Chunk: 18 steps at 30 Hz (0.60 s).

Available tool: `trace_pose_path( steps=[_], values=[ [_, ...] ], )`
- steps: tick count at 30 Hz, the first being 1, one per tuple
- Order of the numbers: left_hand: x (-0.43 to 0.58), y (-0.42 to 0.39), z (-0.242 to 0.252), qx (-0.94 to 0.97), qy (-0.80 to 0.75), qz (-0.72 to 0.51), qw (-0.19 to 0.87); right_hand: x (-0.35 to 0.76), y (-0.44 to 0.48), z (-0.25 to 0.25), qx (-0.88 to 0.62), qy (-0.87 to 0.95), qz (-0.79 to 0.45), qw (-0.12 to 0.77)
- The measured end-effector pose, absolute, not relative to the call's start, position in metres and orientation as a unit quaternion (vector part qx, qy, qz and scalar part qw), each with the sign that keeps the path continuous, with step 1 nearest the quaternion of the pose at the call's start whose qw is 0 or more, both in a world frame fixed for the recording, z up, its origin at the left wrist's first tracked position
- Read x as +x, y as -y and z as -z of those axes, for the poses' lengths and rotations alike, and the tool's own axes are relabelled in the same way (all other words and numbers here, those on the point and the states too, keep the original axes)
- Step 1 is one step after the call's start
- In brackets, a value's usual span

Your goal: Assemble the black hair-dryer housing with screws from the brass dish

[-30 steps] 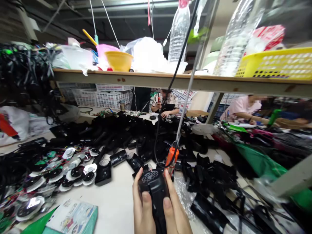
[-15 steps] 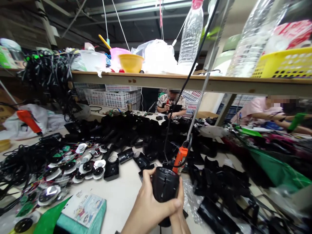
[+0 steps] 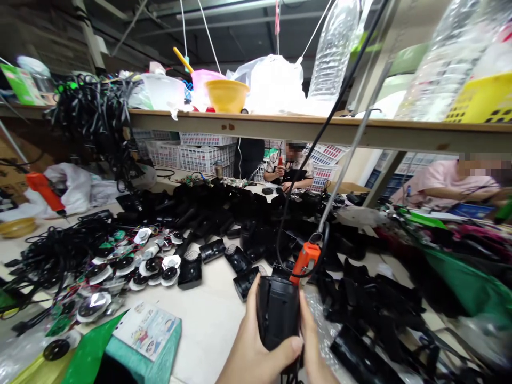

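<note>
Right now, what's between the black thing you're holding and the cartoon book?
Only bare tabletop lies between the black casing and the cartoon book, in the head view.

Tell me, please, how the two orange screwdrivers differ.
The near screwdriver hangs behind the black housing held by the left hand and right hand, tip down-left and hidden; the far-left screwdriver points down-right, tip visible, before a white bag. The near screwdriver looks bigger than the far-left screwdriver. Both are orange and tilted.

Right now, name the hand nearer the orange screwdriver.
Right. The right hand is just below the orange electric screwdriver; the left hand grips the black casing farther left.
</note>
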<state>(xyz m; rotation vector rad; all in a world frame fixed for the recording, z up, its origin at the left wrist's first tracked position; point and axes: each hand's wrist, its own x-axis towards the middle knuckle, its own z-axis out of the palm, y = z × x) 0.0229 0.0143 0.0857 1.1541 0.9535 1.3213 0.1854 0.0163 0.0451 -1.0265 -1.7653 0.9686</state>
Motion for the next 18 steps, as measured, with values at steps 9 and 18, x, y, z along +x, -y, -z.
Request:
trace_pose_path(
  steps=[9,18],
  values=[
    [0.039,-0.002,-0.078,0.400,-0.398,-0.570,0.597,0.199,-0.059,-0.116,-0.399,0.633,-0.436,0.500],
    [0.034,0.013,-0.071,0.464,-0.437,-0.557,0.532,0.184,-0.049,-0.132,-0.325,0.731,-0.493,0.342]
  ],
)
